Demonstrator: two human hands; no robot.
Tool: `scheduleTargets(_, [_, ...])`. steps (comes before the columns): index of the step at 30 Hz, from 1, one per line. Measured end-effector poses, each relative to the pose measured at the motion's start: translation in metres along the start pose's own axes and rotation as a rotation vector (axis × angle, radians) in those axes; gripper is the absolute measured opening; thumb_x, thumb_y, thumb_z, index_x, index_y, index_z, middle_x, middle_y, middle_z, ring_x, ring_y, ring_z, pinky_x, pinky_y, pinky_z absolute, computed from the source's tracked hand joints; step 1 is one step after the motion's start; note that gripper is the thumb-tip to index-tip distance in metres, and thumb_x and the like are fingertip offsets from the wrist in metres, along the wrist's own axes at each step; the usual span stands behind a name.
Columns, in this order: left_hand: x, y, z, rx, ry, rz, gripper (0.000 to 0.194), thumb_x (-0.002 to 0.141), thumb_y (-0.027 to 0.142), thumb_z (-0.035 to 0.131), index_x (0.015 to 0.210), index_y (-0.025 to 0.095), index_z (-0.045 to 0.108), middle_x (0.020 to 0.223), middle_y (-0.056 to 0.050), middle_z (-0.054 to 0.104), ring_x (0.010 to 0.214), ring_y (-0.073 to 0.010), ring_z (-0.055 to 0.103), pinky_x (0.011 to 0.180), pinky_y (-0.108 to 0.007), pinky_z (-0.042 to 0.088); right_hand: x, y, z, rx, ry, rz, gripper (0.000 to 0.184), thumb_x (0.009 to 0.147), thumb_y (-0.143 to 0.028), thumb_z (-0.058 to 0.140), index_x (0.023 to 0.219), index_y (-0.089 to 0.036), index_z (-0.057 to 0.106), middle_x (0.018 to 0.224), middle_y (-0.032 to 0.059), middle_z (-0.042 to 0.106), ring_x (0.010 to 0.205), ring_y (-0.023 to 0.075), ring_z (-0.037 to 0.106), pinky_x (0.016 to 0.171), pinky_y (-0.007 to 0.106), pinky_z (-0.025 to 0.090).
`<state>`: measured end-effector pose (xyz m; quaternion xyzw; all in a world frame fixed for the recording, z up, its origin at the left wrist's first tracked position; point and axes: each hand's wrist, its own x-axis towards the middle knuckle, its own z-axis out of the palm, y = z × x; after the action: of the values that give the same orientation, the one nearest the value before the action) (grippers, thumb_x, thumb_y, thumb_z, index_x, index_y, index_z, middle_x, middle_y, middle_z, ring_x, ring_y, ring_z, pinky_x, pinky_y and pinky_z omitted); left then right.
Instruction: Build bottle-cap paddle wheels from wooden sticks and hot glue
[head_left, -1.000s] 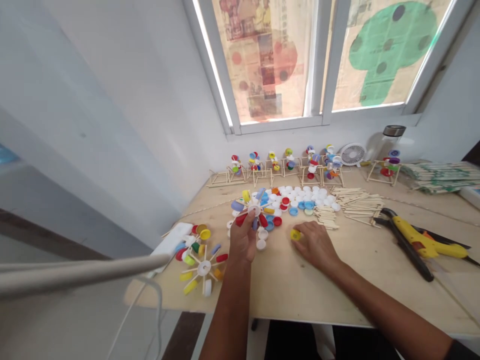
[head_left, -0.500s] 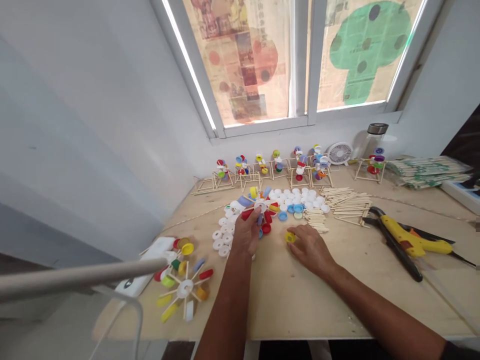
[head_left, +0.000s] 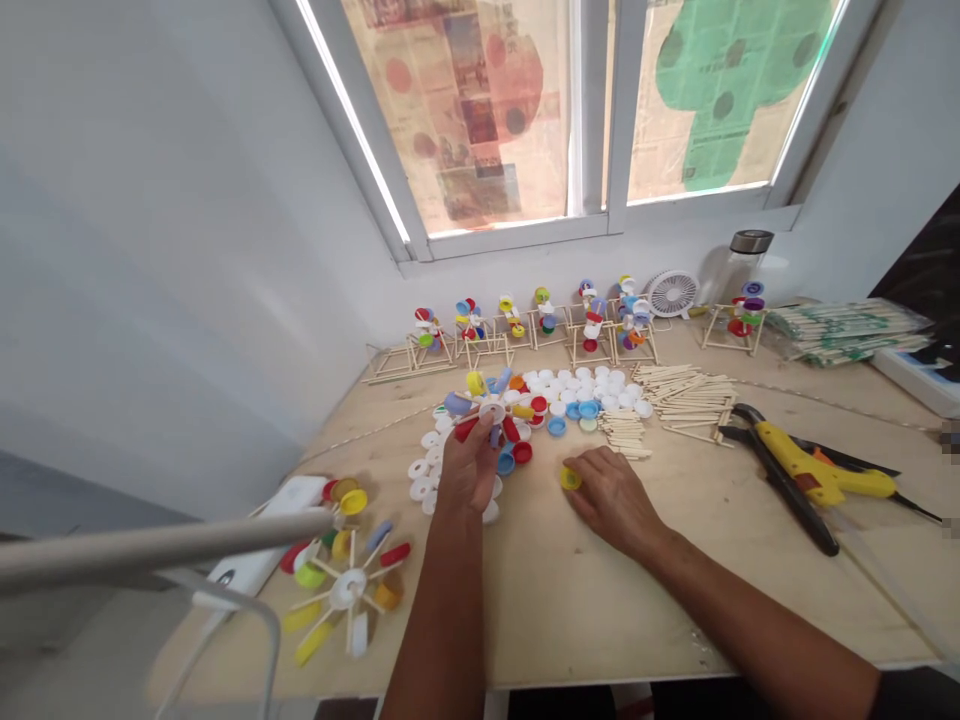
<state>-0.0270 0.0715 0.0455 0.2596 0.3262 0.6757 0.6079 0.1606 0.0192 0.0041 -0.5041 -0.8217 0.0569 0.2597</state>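
My left hand [head_left: 469, 470] is closed on the hub of a wheel made of sticks and coloured bottle caps [head_left: 489, 408], holding it just above the wooden table [head_left: 615, 590]. My right hand [head_left: 609, 492] rests on the table with its fingertips pinching a yellow bottle cap [head_left: 569, 478]. A spread of loose white, blue and red caps [head_left: 585, 392] lies just beyond both hands.
A finished cap wheel [head_left: 343, 572] lies at the left, next to a white device [head_left: 262, 545] and a grey bar [head_left: 150, 548]. Wooden sticks [head_left: 686, 395], a yellow glue gun [head_left: 817, 470], black pliers [head_left: 787, 485], a row of cap models [head_left: 540, 320], a small fan [head_left: 671, 293] and a jar [head_left: 739, 265] stand farther back.
The view has swung to the left and down a little. Both hands keep their grips, the left on the wheel and the right on the yellow cap.
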Motion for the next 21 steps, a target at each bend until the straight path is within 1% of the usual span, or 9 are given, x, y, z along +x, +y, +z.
scheduleTargets(5, [0.001, 0.003, -0.006, 0.008, 0.028, 0.031, 0.028, 0.054, 0.024, 0.083, 0.077, 0.018, 0.067, 0.080, -0.001, 0.069, 0.072, -0.0127, 0.063, 0.065, -0.024, 0.049, 0.001, 0.003, 0.001, -0.014, 0.009, 0.012, 0.026, 0.084, -0.022, 0.052, 0.108, -0.019, 0.060, 0.099, 0.0098, 0.065, 0.095, 0.0229, 0.054, 0.081, 0.037, 0.041])
scheduleTargets(10, [-0.002, -0.002, -0.001, 0.048, 0.017, 0.007, 0.030, 0.051, 0.023, 0.085, 0.075, 0.017, 0.067, 0.076, -0.001, 0.069, 0.068, -0.0113, 0.062, 0.061, -0.022, 0.047, 0.000, 0.006, 0.000, 0.026, 0.057, 0.052, 0.030, 0.084, -0.025, 0.052, 0.111, -0.018, 0.060, 0.102, 0.0105, 0.065, 0.096, 0.0235, 0.055, 0.081, 0.038, 0.043])
scheduleTargets(15, [-0.008, -0.006, 0.006, 0.097, -0.056, -0.044, 0.029, 0.052, 0.022, 0.084, 0.074, 0.016, 0.067, 0.076, -0.002, 0.069, 0.069, -0.0125, 0.062, 0.061, -0.023, 0.047, -0.001, 0.009, -0.002, 0.063, 0.134, 0.070, 0.030, 0.083, -0.026, 0.053, 0.111, -0.018, 0.060, 0.101, 0.0100, 0.066, 0.094, 0.0234, 0.057, 0.081, 0.038, 0.043])
scheduleTargets(19, [-0.010, -0.009, 0.006, 0.160, -0.112, -0.070, 0.030, 0.052, 0.023, 0.084, 0.077, 0.016, 0.068, 0.074, -0.002, 0.069, 0.065, -0.0124, 0.061, 0.059, -0.023, 0.045, -0.001, 0.013, -0.004, 0.077, 0.161, 0.070, 0.026, 0.083, -0.027, 0.053, 0.106, -0.020, 0.062, 0.101, 0.0096, 0.067, 0.094, 0.0236, 0.057, 0.081, 0.038, 0.044])
scheduleTargets(21, [-0.010, -0.011, 0.005, 0.186, -0.141, -0.074, 0.028, 0.054, 0.025, 0.083, 0.076, 0.016, 0.069, 0.072, -0.002, 0.067, 0.064, -0.0119, 0.059, 0.058, -0.023, 0.044, -0.001, 0.015, -0.006, 0.075, 0.191, 0.076, 0.026, 0.083, -0.028, 0.052, 0.106, -0.020, 0.061, 0.102, 0.0094, 0.066, 0.095, 0.0240, 0.057, 0.082, 0.039, 0.043])
